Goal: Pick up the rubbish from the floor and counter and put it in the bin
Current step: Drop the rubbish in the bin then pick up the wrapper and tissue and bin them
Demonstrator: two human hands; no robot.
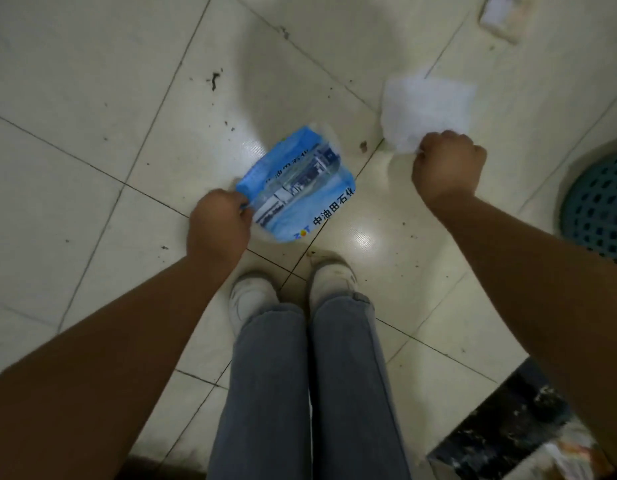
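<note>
A: Which hand was nearer the teal perforated bin (601, 206)?

B: The right hand (447, 168), fisted around white tissue (426, 109), just left of it. The left hand (220, 223) pinched the blue wrapper (300, 188), farther left.

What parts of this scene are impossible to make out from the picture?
Head view:
- Teal basket: cut off by the right edge; its inside is hidden.
- Packet on the floor: blurred and cut by the top edge.
- White paper: motion-blurred; part hidden in the right hand.
- Blue wrapper: a corner hidden by the left hand.
</note>
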